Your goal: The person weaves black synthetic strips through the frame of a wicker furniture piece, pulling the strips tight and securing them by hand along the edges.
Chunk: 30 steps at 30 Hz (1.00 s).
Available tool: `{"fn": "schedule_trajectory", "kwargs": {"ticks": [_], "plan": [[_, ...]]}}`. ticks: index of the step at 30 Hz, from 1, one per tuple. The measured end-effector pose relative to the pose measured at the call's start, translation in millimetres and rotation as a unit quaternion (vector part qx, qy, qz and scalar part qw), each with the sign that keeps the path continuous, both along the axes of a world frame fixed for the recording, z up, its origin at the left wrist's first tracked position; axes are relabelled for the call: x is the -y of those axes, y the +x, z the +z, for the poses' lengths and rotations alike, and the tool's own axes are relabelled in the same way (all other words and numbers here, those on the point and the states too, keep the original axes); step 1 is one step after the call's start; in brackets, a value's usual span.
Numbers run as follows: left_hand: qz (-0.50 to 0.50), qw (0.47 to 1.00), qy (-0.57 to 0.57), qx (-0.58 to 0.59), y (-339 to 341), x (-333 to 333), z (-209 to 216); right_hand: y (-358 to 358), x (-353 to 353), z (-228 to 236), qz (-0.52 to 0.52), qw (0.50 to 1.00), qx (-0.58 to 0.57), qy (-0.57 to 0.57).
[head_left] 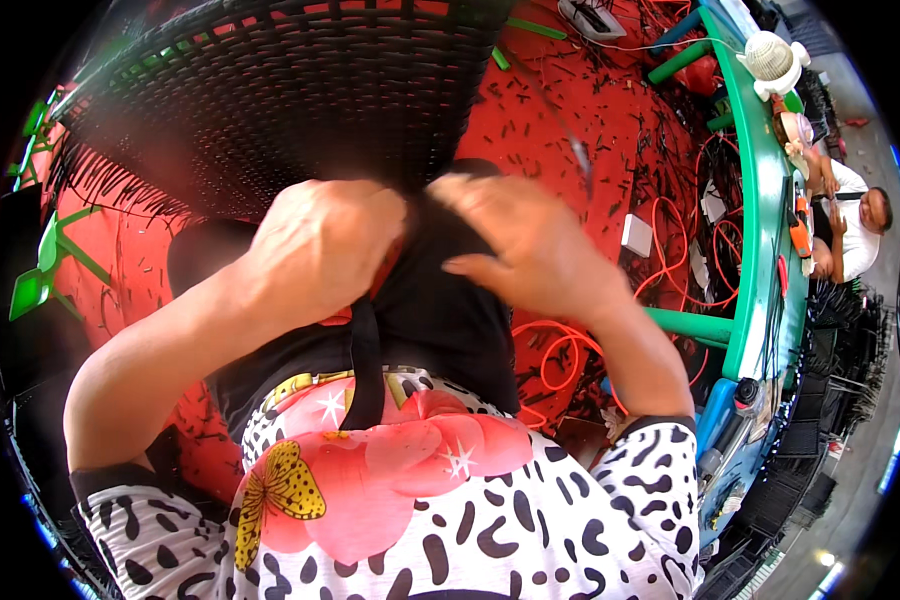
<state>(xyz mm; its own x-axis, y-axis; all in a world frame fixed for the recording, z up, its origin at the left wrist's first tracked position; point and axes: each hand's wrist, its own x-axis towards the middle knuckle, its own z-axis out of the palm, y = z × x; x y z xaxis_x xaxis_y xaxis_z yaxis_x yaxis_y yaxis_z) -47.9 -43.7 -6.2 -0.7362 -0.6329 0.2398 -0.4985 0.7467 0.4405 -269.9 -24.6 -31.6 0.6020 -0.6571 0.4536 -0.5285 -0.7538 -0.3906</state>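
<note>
In front of me a black woven wicker panel (300, 90) stands tilted, its lower right corner close to both hands. My left hand (330, 240) is closed in a fist just below that corner; what lies in its fingers is hidden. A flat black strip (367, 370) hangs beneath this hand toward my lap, and I cannot tell whether the hand holds it. My right hand (530, 240) is beside the panel's corner, thumb apart from the fingers. Motion blur smears its fingertips, so any grip there is unclear.
The red floor (530, 120) is strewn with short black scraps. To the right runs a green-framed table (745, 200) with a white fan (770, 62) and an orange tool (800, 225). Red tubing (570, 335) coils below it. Another person (855, 220) sits beyond. A green stool (45, 270) stands left.
</note>
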Motion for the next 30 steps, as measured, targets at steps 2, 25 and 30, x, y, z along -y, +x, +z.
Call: {"fn": "schedule_trajectory", "kwargs": {"ticks": [2,25,30], "plan": [[-0.015,1.0,0.019,-0.002,-8,5,5,6,0,1,-0.032,0.995,-0.092,0.019],[0.129,0.974,0.092,-0.16,-61,64,8,-47,84,15,-0.213,0.964,0.15,-0.06],[0.096,0.98,0.125,-0.12,-62,66,6,-42,92,16,-0.172,0.969,0.147,-0.095]]}}
